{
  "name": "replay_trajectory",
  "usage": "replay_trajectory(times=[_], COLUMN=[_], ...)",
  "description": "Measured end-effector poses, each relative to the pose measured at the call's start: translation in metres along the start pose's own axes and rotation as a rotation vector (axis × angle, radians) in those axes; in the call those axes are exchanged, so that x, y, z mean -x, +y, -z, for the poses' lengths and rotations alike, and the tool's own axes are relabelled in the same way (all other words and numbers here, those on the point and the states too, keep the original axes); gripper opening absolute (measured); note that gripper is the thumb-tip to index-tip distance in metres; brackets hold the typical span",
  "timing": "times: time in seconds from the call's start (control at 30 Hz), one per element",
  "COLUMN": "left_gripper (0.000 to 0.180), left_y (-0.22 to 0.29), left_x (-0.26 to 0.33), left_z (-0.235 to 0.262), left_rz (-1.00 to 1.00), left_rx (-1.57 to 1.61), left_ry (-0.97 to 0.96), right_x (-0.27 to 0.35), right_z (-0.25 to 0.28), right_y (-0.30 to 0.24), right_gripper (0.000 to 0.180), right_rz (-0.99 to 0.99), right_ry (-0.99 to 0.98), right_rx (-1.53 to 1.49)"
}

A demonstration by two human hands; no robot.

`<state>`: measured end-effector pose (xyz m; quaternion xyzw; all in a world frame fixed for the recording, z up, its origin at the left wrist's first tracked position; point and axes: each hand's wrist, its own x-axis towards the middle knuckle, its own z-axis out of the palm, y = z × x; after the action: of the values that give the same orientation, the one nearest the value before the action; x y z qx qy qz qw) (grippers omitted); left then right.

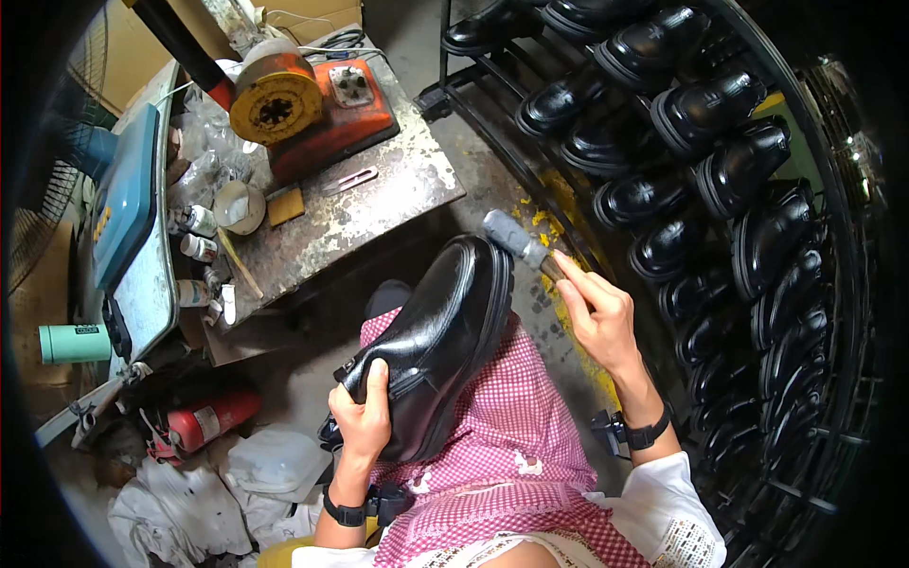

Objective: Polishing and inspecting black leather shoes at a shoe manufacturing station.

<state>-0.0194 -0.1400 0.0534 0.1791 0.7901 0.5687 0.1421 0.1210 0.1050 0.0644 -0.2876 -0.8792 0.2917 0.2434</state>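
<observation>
A glossy black leather shoe [437, 317] is held tilted above my lap, its toe away from me and its thick ridged sole facing right. My left hand [362, 417] grips its heel end, thumb pressed on the upper near the opening. From the right, my right hand [598, 317] is closed round the handle of a short brush-like tool [514, 239]. The tool's grey, worn head lies by the edge of the sole at the toe; whether they touch, I cannot tell.
At the left stands a worn workbench [379, 222] with an orange-red machine [327, 109], small bottles [199, 248] and a cup [239, 206]. A rack of black shoes [739, 170] fills the right. A red fire extinguisher [204, 423] and white cloths [180, 511] lie lower left.
</observation>
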Motion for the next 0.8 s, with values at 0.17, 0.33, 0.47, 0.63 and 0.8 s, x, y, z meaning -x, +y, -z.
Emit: replay_trajectory(times=[0.17,0.33,0.47,0.63,0.8], left_gripper=[0.018,0.018,0.020,0.021,0.021], left_y=[-0.002,0.003,-0.005,-0.007,-0.005], left_x=[0.000,-0.001,-0.007,-0.009,-0.005], left_z=[-0.007,-0.006,-0.006,-0.005,-0.008], left_rz=[-0.054,0.036,0.055,0.051,0.038], left_rx=[-0.063,0.067,0.137,0.155,0.117], left_ry=[0.011,-0.003,0.001,-0.028,-0.009], right_x=[0.004,0.020,0.019,0.024,0.023], right_z=[0.004,0.003,-0.005,-0.006,-0.001], right_y=[-0.010,-0.011,0.009,0.018,0.008], right_gripper=[0.033,0.032,0.035,0.033,0.033], right_rz=[0.117,0.200,0.039,0.090,0.123], right_ry=[-0.112,-0.154,-0.073,-0.078,-0.232], right_rx=[0.114,0.017,0.034,-0.006,-0.093])
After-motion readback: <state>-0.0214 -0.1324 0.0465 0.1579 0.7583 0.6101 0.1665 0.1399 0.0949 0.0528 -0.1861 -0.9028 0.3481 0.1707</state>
